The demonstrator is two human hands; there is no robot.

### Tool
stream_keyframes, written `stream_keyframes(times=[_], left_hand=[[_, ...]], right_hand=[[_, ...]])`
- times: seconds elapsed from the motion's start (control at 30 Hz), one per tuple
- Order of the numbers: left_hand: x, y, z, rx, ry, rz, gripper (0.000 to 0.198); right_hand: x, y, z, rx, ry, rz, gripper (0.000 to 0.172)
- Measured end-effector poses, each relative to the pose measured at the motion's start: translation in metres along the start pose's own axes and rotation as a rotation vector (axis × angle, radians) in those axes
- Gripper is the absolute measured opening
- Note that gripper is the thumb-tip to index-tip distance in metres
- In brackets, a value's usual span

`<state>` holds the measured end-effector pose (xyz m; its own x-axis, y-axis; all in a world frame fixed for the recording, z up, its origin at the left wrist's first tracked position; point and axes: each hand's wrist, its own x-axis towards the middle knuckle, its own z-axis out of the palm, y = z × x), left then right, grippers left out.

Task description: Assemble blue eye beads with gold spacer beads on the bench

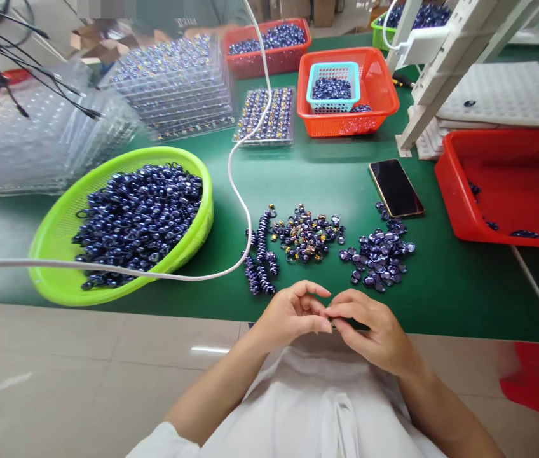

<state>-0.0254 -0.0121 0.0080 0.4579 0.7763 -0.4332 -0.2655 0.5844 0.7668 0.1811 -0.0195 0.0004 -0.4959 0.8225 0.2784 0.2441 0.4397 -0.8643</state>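
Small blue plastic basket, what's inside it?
The small blue plastic basket, sitting inside the orange plastic crate, holds dark blue shiny pieces. They cover its floor, hiding it.

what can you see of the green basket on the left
The green basket is a round, shallow, lime plastic bowl with slotted walls. It sits on the green table near its front edge, heaped with small glossy dark blue pieces. A white cable lies across its front.
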Motion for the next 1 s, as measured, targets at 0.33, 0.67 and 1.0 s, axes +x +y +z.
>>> stream_keyframes(times=[0.33, 0.67, 1.0], left_hand=[[-0.020, -0.004, -0.004, 0.389, 0.095, 0.092, 0.040], [-0.007, 0.042, -0.062, 1.668, 0.358, 0.623, 0.024], [0.006, 0.059, -0.058, 1.788, 0.211, 0.514, 0.016]], right_hand=[[0.001, 0.000, 0.012, -0.057, 0.007, -0.071, 0.019], [0.005, 0.003, 0.014, -0.004, 0.074, 0.018, 0.016], [0.006, 0.007, 0.016, -0.004, 0.089, 0.060, 0.014]])
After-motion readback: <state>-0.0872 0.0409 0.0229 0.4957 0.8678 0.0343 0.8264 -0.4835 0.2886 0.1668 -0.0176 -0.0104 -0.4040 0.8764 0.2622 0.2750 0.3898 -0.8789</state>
